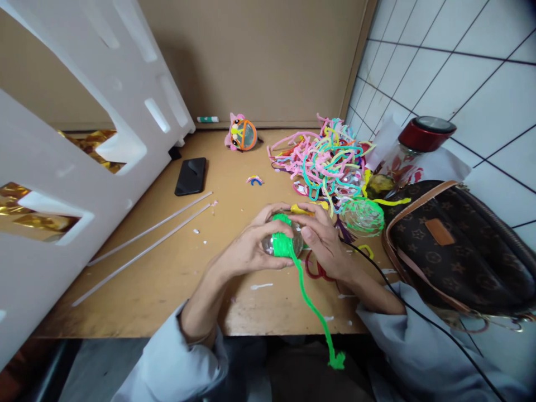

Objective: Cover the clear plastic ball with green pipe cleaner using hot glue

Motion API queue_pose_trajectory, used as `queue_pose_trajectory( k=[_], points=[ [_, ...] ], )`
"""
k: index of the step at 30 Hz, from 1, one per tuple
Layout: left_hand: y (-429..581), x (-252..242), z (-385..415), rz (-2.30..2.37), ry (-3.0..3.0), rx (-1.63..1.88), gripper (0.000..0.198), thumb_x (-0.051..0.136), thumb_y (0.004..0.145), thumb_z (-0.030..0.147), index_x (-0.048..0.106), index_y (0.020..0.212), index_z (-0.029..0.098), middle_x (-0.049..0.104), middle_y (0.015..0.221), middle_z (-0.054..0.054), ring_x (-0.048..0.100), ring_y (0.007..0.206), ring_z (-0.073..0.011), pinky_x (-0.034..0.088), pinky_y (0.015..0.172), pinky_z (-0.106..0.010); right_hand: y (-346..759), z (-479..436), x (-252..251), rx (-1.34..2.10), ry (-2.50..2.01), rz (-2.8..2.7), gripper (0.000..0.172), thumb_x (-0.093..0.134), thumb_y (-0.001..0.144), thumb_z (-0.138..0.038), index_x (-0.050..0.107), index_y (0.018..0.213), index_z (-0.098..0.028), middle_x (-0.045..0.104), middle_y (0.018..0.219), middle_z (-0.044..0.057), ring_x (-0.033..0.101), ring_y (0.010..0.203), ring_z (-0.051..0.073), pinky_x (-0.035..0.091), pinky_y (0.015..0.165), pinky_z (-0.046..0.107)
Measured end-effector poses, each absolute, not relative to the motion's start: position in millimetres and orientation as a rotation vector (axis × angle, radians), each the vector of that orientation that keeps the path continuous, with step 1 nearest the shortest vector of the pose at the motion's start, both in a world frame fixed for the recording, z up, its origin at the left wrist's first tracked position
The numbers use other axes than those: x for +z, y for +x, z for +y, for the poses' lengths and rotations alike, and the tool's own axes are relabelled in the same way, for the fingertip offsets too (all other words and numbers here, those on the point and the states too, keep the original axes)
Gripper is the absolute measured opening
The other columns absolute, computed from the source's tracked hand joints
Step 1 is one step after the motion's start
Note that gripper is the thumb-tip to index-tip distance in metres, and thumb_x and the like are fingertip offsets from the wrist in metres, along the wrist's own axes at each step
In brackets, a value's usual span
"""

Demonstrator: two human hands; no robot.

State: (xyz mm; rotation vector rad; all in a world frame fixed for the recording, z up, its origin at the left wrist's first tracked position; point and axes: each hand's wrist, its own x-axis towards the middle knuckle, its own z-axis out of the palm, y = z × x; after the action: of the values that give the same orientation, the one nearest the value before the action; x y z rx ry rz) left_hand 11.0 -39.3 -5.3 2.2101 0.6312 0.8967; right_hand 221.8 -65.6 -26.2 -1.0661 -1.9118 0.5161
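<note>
My left hand (251, 244) is closed around a clear, round plastic container (297, 242) above the front of the table. A bright green pipe cleaner (309, 298) is wound around its middle in a thick band. The loose end hangs past the table edge and finishes in a bent tip. My right hand (330, 248) is curled against the container's right side, thumb and fingers on it; some fingertips are hidden. Red scissor handles (314, 267) lie under that hand. Just behind my fingers shows a yellow piece (304, 209).
A pile of coloured pipe cleaners (324, 159) lies at the back right, near a red-lidded jar (419, 145) and a brown handbag (464, 245). Leftward are a black phone (191, 176), two white sticks (146, 251) and a white foam panel (138, 84). A decorated ball (243, 135) stands at the back.
</note>
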Motion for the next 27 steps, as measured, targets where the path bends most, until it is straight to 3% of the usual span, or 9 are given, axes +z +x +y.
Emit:
queue_pose_trajectory(
  k=[14,21,27],
  points=[
    [11.0,-5.5,-38.5,0.631,2.193,0.883,0.037,0.085,0.073,0.032,0.064,0.102,0.021,0.046,0.139,-0.013,0.046,0.136,-0.0306,0.041,0.113,-0.051,220.6,-69.8,-21.8,0.475,-0.999,-1.953,0.043,0.035,0.103,-0.046,0.068,0.122,-0.025,0.053,0.134,0.012,0.049,0.131,0.026,0.039,0.108,0.052],
    [10.5,-5.9,-38.7,0.629,2.205,0.874,0.037,0.085,0.072,0.032,0.064,0.101,0.021,0.046,0.139,-0.013,0.045,0.137,-0.0305,0.04,0.114,-0.051,219.8,-69.2,-23.5,0.514,-0.986,-1.857,0.045,0.036,0.103,-0.044,0.051,0.141,-0.025,0.053,0.136,0.011,0.046,0.133,0.023,0.037,0.112,0.048],
    [8.7,-5.5,-37.8,0.592,2.223,0.883,0.038,0.086,0.071,0.032,0.065,0.102,0.022,0.042,0.142,-0.013,0.043,0.138,-0.0323,0.038,0.116,-0.054,218.5,-64.3,-30.6,0.578,-1.137,-1.819,0.052,0.029,0.103,-0.05,0.063,0.126,-0.018,0.058,0.127,0.014,0.051,0.125,0.025,0.04,0.109,0.049]
  ],
)
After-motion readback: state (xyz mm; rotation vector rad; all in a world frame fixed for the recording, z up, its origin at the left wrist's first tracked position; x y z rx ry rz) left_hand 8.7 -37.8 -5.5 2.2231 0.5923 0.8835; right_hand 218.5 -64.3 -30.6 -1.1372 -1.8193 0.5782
